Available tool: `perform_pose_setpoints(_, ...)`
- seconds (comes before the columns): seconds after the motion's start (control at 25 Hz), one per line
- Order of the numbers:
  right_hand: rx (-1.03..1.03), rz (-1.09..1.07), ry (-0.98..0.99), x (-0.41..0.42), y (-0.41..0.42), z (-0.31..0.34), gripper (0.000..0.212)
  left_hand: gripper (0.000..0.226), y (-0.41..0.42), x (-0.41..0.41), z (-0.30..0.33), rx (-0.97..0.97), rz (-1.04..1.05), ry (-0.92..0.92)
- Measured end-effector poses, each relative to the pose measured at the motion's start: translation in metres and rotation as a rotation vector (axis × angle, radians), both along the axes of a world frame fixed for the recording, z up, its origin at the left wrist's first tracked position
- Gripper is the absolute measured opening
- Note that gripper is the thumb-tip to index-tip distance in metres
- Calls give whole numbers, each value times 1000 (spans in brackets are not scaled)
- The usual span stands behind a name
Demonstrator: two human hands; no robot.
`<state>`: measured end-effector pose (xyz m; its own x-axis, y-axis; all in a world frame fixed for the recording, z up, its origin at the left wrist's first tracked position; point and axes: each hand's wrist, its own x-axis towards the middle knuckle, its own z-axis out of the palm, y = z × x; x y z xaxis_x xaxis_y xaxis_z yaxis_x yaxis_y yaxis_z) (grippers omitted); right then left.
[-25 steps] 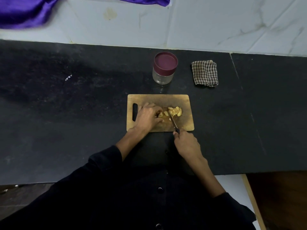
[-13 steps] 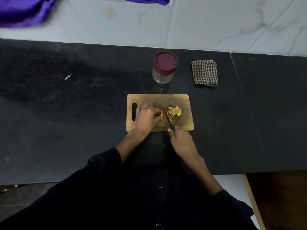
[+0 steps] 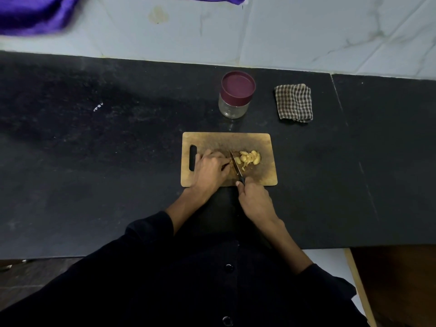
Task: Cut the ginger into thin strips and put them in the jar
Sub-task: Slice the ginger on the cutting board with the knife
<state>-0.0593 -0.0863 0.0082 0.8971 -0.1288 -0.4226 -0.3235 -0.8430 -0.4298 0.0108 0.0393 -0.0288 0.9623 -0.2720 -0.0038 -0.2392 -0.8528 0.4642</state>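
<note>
Mostly pale yellow ginger slices (image 3: pixel 249 157) (heaped), beside knife (image 3: pixel 236 164)

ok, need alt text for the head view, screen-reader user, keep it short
A person cuts ginger on a wooden cutting board: the left hand steadies a piece while the right hand grips a knife. Beyond the board on the black counter stand a lidded glass jar and a folded checked cloth.

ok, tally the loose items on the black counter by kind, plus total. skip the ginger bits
Cutting board: 1
Knife: 1
Jar, lid on: 1
Checked cloth: 1
Total: 4
</note>
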Motion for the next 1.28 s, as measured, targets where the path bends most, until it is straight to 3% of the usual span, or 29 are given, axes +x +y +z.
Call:
perform_pose_setpoints(0.84, 72, -62, 9, 4, 2, -10, 30, 23, -2, -1, -6, -26, 21, -35)
perform_pose_setpoints(1.28, 10, -8, -13, 5, 6, -11, 29, 21, -3, -2, -6, -50, 28, -53)
